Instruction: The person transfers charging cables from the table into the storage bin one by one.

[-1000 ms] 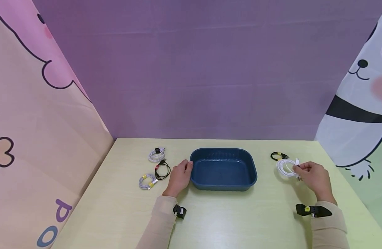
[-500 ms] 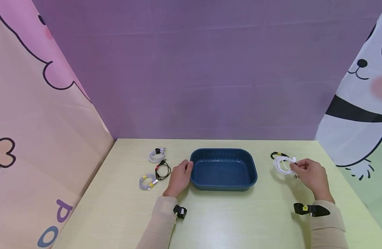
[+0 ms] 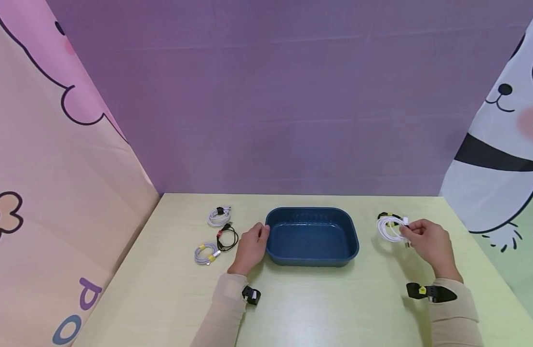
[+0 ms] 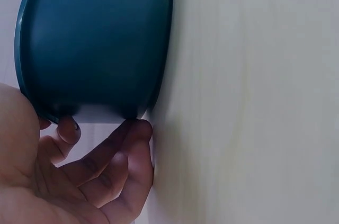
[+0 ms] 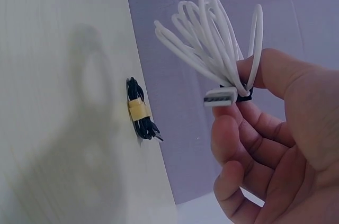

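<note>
My right hand (image 3: 431, 241) pinches a coiled white USB cable (image 3: 389, 228) and holds it above the right side of the table. The right wrist view shows its loops, metal plug (image 5: 221, 97) and a dark tie by the fingertips. Behind it a black cable coil (image 5: 139, 110) with a yellow band lies on the table, partly covered by the white one in the head view. My left hand (image 3: 250, 244) grips the left end of a blue plastic basin (image 3: 312, 260), fingertips against its outer wall (image 4: 100, 44). Nothing shows inside the basin.
Left of the left hand lie a white cable coil (image 3: 219, 218) with a black tie, a black coil (image 3: 227, 238) with a red band and a pale lilac coil (image 3: 206, 253) with yellow bands. A purple backdrop (image 3: 301, 106) stands at the table's (image 3: 318, 308) back edge.
My right hand has moved a little left and away from me with the white cable, which now overlaps the black coil behind it. Left hand and basin have stayed put.
</note>
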Demonstrator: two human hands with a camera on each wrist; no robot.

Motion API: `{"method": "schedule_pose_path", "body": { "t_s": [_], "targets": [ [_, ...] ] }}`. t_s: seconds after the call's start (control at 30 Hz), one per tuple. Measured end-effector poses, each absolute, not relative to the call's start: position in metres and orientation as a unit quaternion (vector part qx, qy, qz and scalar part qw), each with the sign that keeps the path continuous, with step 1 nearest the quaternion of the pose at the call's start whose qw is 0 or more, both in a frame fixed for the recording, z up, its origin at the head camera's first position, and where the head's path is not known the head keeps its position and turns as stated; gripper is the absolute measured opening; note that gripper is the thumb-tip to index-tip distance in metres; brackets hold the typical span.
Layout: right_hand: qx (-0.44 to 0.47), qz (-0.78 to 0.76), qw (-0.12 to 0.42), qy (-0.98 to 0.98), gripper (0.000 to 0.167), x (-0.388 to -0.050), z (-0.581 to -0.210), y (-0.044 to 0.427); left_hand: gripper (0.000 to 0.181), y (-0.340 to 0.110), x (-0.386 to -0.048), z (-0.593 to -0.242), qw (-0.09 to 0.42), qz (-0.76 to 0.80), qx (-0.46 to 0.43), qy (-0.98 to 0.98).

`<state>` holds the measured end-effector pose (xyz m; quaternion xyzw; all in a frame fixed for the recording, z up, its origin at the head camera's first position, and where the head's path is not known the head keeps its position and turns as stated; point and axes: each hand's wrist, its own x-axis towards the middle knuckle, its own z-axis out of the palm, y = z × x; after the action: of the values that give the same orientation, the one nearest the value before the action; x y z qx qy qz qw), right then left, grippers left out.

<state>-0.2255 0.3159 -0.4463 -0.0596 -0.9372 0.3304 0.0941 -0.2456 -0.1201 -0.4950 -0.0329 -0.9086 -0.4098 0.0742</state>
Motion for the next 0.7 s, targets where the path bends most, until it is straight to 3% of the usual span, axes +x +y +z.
{"method": "schedule_pose_path", "body": {
  "t_s": [0.7],
  "targets": [
    [-0.053, 0.341, 0.098, -0.933, 0.035, -0.223, -0.434, 0.304, 0.034, -0.120, -0.247, -0.496, 0.072, -0.409, -0.028, -0.909]
  ]
}}
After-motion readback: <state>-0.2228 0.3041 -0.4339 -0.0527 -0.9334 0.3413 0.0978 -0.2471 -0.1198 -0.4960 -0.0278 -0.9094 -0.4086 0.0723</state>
